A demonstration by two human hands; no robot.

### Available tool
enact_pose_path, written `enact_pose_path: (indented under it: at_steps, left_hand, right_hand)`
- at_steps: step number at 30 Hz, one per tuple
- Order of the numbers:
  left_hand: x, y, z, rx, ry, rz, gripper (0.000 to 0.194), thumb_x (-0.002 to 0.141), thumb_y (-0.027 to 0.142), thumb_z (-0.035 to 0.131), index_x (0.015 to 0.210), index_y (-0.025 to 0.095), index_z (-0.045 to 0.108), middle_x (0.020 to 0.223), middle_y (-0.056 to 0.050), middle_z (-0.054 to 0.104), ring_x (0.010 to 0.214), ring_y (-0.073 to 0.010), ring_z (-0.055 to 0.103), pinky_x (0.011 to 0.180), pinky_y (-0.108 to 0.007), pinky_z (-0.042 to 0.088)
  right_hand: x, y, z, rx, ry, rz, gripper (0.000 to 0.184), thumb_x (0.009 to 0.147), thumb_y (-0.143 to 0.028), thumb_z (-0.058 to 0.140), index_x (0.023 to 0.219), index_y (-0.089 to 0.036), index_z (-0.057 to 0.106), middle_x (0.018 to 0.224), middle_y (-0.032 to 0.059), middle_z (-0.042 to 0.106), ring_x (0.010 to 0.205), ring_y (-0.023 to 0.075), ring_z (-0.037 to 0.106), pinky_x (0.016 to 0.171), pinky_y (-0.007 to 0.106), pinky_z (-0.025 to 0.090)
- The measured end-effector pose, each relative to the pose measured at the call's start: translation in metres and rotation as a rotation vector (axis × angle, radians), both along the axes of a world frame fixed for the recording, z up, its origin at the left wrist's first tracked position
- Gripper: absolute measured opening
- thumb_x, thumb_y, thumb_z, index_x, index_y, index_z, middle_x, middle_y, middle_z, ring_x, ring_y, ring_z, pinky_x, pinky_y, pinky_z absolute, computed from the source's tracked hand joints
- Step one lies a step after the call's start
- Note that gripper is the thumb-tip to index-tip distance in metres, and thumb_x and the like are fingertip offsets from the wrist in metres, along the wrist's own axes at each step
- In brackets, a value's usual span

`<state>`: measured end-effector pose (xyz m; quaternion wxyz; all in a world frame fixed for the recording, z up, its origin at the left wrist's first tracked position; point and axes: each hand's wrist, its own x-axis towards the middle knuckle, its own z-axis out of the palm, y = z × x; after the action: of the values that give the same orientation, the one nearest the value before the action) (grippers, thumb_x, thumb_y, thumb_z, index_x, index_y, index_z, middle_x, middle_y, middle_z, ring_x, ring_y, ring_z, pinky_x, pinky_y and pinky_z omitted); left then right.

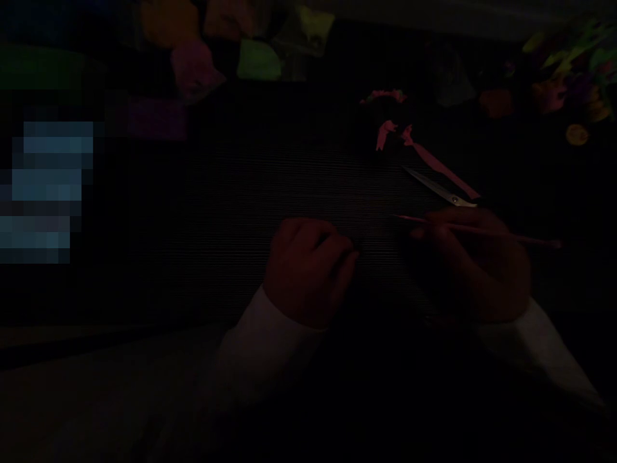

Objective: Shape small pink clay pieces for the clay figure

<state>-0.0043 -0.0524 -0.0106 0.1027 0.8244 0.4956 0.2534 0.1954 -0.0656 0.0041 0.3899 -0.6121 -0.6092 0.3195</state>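
Note:
The picture is very dark. My right hand pinches a thin pink stick, its pointed tip to the left and its other end past the knuckles. Just beyond that hand lies a pair of scissors, blades pointing left, handles mostly hidden. Alongside them runs a pink strip, leading up to pink ruffled pieces on a dark object whose kind I cannot tell. On the dark tabletop, my left hand rests with curled fingers; anything inside it is hidden.
Along the back left are an orange piece, a pink piece, a pale green piece and a purple piece. Colourful flower-like things crowd the back right, near a small round orange piece. A blurred patch covers the left edge.

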Motion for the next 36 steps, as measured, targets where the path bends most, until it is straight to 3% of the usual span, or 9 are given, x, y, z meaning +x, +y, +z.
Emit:
enact_pose_path:
  at_steps: [7, 17, 23, 36]
  left_hand:
    - [-0.011, 0.004, 0.003, 0.002, 0.004, 0.024, 0.014, 0.073, 0.023, 0.056, 0.083, 0.018, 0.064, 0.082, -0.005, 0.061, 0.079, -0.0190, 0.054, 0.072, -0.035, 0.045]
    - [-0.016, -0.002, 0.005, 0.003, 0.033, -0.091, 0.016, 0.071, 0.020, 0.057, 0.085, 0.022, 0.065, 0.086, -0.005, 0.060, 0.081, -0.0220, 0.052, 0.073, -0.042, 0.043]
    - [-0.017, -0.008, 0.007, 0.059, 0.061, -0.130, 0.022, 0.071, 0.020, 0.056, 0.090, 0.022, 0.065, 0.085, -0.007, 0.059, 0.081, -0.0252, 0.048, 0.070, -0.046, 0.043]
    - [-0.016, -0.008, 0.004, 0.096, 0.076, -0.113, 0.022, 0.072, 0.023, 0.055, 0.092, 0.024, 0.064, 0.081, -0.006, 0.060, 0.076, -0.0236, 0.049, 0.068, -0.043, 0.042]
  right_hand:
    - [-0.007, -0.007, 0.005, 0.016, -0.026, 0.026, 0.011, 0.081, -0.024, 0.051, 0.091, -0.024, 0.057, 0.080, 0.0014, 0.063, 0.074, 0.0163, 0.061, 0.069, 0.034, 0.050]
    - [-0.025, -0.009, 0.009, 0.069, -0.203, 0.305, 0.014, 0.080, -0.018, 0.050, 0.093, -0.021, 0.055, 0.084, 0.0021, 0.064, 0.076, 0.0132, 0.060, 0.066, 0.026, 0.050]
    - [-0.026, -0.007, 0.007, 0.095, -0.243, 0.321, 0.014, 0.080, -0.018, 0.050, 0.093, -0.020, 0.055, 0.083, 0.0018, 0.064, 0.073, 0.0125, 0.059, 0.065, 0.025, 0.049]
    - [-0.031, 0.005, 0.011, 0.058, -0.200, 0.252, 0.009, 0.080, -0.020, 0.049, 0.085, -0.021, 0.056, 0.078, 0.0003, 0.063, 0.068, 0.0126, 0.059, 0.060, 0.025, 0.047]
